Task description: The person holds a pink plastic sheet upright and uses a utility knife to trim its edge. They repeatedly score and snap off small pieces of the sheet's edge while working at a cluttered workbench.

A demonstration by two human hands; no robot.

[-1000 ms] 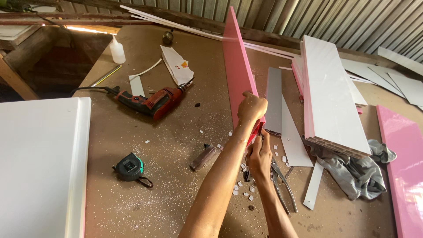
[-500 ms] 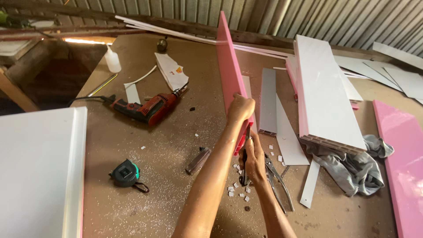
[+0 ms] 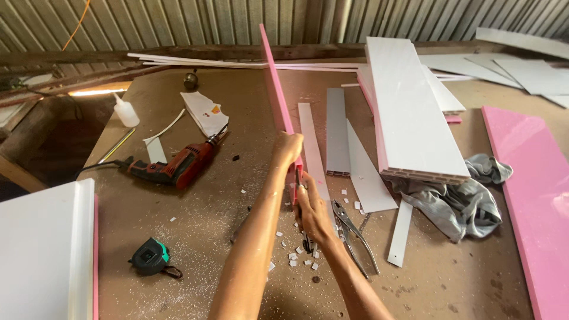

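Pink panel (image 3: 274, 83) standing on edge along middle of bench (image 3: 450, 278), near end gripped from above by left hand (image 3: 288, 148), fingers closed around top edge. Right hand (image 3: 312, 208) just below, at same near end of panel, closed on one dark thin tool (image 3: 304, 240); kind of tool not possible to tell. One pair of metal pliers (image 3: 354, 234) lying just right of right hand. Small white chips (image 3: 294, 256), more than ten, scattered near both forearms. One red power drill (image 3: 175, 166) on left side, well apart from hands, with one white glue bottle (image 3: 125, 111) further back. One tape measure (image 3: 150, 257), black and green, near left front corner. Three white strips (image 3: 338, 139) flat beside pink panel on right, plus one narrow white strip (image 3: 401, 232) nearer. One stack of white panels (image 3: 409, 106) further right, one grey cloth (image 3: 456, 201) touching its near end. One large pink sheet (image 3: 530, 195) at far right, one white board (image 3: 41, 249) at far left.
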